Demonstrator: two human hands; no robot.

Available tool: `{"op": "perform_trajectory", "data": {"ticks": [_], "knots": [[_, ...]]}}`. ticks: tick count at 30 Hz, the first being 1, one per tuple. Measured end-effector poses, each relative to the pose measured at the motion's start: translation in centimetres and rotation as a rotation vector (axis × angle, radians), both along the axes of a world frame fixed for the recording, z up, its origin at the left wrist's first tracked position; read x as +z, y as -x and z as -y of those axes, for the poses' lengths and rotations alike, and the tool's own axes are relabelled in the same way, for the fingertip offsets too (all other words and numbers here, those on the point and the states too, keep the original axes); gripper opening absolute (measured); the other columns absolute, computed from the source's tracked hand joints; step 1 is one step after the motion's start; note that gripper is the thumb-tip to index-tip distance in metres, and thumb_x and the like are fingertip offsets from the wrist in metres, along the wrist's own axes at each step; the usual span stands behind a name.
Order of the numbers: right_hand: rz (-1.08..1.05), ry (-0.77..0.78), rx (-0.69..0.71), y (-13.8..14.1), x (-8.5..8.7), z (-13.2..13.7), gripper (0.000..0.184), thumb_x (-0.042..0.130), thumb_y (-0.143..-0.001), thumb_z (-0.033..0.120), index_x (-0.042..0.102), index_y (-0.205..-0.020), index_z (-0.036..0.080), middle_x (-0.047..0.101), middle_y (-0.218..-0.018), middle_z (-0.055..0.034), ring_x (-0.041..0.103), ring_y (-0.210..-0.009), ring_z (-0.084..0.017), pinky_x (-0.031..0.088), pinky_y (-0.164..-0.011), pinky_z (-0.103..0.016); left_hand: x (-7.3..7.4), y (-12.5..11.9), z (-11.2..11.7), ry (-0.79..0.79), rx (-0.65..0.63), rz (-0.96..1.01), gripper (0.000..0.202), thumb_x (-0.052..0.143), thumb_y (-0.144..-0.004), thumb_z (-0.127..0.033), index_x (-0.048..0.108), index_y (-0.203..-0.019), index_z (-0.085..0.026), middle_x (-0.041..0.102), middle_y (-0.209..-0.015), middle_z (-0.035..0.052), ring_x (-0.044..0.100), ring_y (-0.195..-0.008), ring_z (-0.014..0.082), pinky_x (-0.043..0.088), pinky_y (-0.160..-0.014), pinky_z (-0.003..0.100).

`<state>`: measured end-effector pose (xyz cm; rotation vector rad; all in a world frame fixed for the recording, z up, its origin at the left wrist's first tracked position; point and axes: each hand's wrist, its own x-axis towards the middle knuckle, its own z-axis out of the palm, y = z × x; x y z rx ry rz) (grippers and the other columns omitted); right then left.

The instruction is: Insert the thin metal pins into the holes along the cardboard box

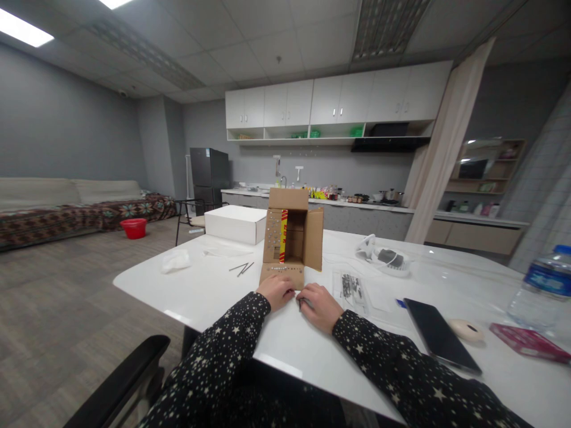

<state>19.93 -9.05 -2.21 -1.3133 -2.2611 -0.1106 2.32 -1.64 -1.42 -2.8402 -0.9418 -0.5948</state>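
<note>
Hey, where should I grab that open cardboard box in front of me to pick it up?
Probably by its body: the cardboard box lies on its side, opening towards you, flaps splayed. Come from left and right and hold the outer side walls behind the flaps, which would likely bend if gripped.

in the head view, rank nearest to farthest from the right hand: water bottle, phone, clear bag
1. clear bag, just beside the right hand
2. phone, farther right
3. water bottle, far right edge

left hand (277, 291) on box (292, 238) flap | right hand (317, 303) beside — grip unclear
</note>
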Motion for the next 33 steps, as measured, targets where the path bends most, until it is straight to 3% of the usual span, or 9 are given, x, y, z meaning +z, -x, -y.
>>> {"op": "perform_trajectory", "data": {"ticks": [11, 24, 33], "knots": [[0.011, -0.009, -0.015, 0.0, 0.0, 0.0, 0.016, 0.052, -0.081, 0.012, 0.064, -0.087, 0.019, 0.060, -0.088, -0.0037, 0.052, -0.088, -0.017, 0.037, -0.081, -0.029, 0.1, 0.1, 0.2, -0.048, 0.072, 0.001, 0.018, 0.054, -0.084, -0.032, 0.067, -0.083, -0.019, 0.065, -0.088, 0.0061, 0.061, -0.087, 0.0205, 0.043, -0.084, 0.035], [0.000, -0.004, -0.015, -0.1, -0.2, -0.1, 0.016, 0.052, -0.080, 0.011, 0.063, -0.089, 0.019, 0.060, -0.090, -0.0037, 0.052, -0.090, -0.017, 0.037, -0.082, -0.029, -0.3, -0.2, -0.4, -0.040, 0.035, -0.006, 0.017, 0.047, -0.089, -0.023, 0.062, -0.090, -0.016, 0.066, -0.095, 0.0086, 0.061, -0.092, 0.0211, 0.045, -0.086, 0.035], [-0.007, 0.002, -0.013, -0.1, -0.1, 0.0, 0.016, 0.052, -0.079, 0.011, 0.063, -0.088, 0.019, 0.060, -0.090, -0.0038, 0.052, -0.090, -0.017, 0.037, -0.082, -0.030, -0.5, -0.1, -0.8, 0.005, 0.096, 0.115, 0.020, 0.040, -0.093, -0.027, 0.057, -0.093, -0.017, 0.067, -0.088, 0.0069, 0.064, -0.084, 0.0192, 0.048, -0.075, 0.029]]}}
